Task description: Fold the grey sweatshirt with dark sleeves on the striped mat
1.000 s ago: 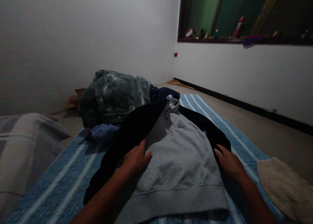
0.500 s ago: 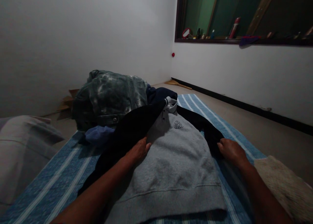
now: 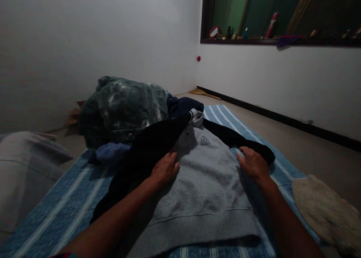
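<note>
A grey sweatshirt (image 3: pixel 205 186) with dark navy sleeves and a small chest logo lies flat on a blue striped mat (image 3: pixel 64 209). My left hand (image 3: pixel 165 168) rests palm down on the sweatshirt's left edge, where the dark left sleeve (image 3: pixel 146 156) meets the grey body, fingers stretched out. At the sweatshirt's right edge, my right hand (image 3: pixel 252 163) lies on the dark right sleeve (image 3: pixel 239 139), fingers slightly curled over the cloth.
A pile of clothes topped by a washed denim jacket (image 3: pixel 124 104) sits behind the sweatshirt. A grey pillow (image 3: pixel 25 175) lies at the left, a cream knitted cloth (image 3: pixel 324 209) at the right. A window ledge (image 3: pixel 282 40) carries bottles and a small mirror.
Both hands slid forward along the sweatshirt's sides toward the shoulders. The right hand moved up and inward onto the dark right sleeve.
</note>
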Motion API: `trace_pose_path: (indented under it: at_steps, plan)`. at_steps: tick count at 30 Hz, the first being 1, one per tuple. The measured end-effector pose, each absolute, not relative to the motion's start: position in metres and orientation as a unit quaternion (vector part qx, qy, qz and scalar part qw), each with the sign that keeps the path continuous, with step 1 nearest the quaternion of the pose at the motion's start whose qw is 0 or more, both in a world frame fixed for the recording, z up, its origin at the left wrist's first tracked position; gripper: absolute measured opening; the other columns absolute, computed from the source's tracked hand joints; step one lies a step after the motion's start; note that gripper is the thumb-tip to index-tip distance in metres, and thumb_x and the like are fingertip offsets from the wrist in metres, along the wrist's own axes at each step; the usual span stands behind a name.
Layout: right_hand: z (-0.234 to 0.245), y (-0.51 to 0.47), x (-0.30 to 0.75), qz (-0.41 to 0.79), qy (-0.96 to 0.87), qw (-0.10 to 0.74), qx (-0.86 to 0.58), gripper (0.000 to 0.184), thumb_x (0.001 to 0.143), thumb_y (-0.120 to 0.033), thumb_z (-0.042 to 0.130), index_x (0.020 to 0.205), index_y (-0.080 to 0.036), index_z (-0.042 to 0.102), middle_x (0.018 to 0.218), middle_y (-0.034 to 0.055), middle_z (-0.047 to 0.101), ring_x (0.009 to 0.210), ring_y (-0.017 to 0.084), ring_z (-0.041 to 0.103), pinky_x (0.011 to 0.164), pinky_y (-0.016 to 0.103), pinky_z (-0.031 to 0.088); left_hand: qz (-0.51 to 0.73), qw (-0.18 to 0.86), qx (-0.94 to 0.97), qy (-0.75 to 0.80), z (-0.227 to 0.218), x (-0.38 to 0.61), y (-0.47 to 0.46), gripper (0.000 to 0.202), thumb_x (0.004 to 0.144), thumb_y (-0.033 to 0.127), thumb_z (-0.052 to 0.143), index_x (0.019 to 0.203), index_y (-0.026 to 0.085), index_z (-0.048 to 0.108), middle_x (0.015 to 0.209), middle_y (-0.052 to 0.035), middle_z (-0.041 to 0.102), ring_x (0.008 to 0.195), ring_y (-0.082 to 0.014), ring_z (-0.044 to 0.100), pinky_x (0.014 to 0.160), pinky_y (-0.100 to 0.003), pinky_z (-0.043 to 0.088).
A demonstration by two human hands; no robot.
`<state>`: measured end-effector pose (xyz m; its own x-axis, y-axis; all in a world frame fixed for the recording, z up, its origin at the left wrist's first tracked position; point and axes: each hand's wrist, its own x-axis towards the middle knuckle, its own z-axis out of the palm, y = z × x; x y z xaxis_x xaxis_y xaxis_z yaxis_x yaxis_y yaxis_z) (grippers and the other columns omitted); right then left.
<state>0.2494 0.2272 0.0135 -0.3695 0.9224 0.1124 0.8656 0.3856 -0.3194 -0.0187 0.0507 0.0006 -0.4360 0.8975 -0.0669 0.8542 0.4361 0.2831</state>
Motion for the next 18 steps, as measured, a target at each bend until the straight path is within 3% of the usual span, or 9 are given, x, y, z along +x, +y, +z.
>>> trace_pose_path:
  at_steps: [3,7,10,14,18]
  plan:
    - [0.002,0.224,0.234,0.171,-0.824,0.136,-0.522,0.032,0.084,-0.037,0.051,0.108,-0.022,0.065,0.103,0.0085,0.068,0.094,0.025,0.062,0.072,0.03,0.041,0.131,0.11,0.543,0.822,-0.005,-0.023,0.054,0.044,0.088,0.032,0.039,0.129,0.016,0.045,0.136,-0.0136,0.046,0.122,-0.0255,0.048,0.1,-0.035,0.039]
    - [-0.012,0.254,0.221,0.209,-0.777,0.144,-0.576,0.026,0.083,-0.037,0.052,0.086,-0.02,0.07,0.089,0.0107,0.07,0.085,0.024,0.064,0.065,0.03,0.042,0.162,0.15,0.544,0.809,-0.017,-0.042,0.051,0.046,0.089,0.032,0.033,0.131,0.014,0.043,0.122,-0.0135,0.06,0.111,-0.0241,0.058,0.095,-0.035,0.045]
    - [-0.022,0.284,0.213,0.263,-0.732,0.146,-0.612,0.028,0.084,-0.038,0.056,0.072,-0.015,0.068,0.077,0.0102,0.068,0.073,0.019,0.063,0.06,0.029,0.044,0.212,0.174,0.544,0.793,-0.025,-0.054,0.045,0.051,0.088,0.032,0.034,0.135,0.012,0.039,0.122,-0.0126,0.06,0.112,-0.0235,0.058,0.098,-0.036,0.043]
    - [-0.034,0.307,0.199,0.363,-0.669,0.165,-0.627,0.026,0.088,-0.038,0.059,0.087,-0.012,0.062,0.079,0.0011,0.064,0.065,0.011,0.06,0.06,0.026,0.05,0.242,0.181,0.543,0.783,-0.03,-0.058,0.041,0.054,0.087,0.031,0.035,0.138,0.013,0.037,0.132,-0.0112,0.054,0.12,-0.0232,0.053,0.103,-0.035,0.04]
    - [-0.042,0.308,0.189,0.436,-0.639,0.224,-0.593,0.024,0.09,-0.036,0.056,0.09,-0.012,0.061,0.079,-0.0001,0.062,0.063,0.009,0.059,0.058,0.025,0.051,0.256,0.187,0.541,0.779,-0.034,-0.058,0.04,0.052,0.088,0.03,0.034,0.138,0.016,0.038,0.134,-0.0086,0.054,0.122,-0.0229,0.051,0.106,-0.037,0.037]
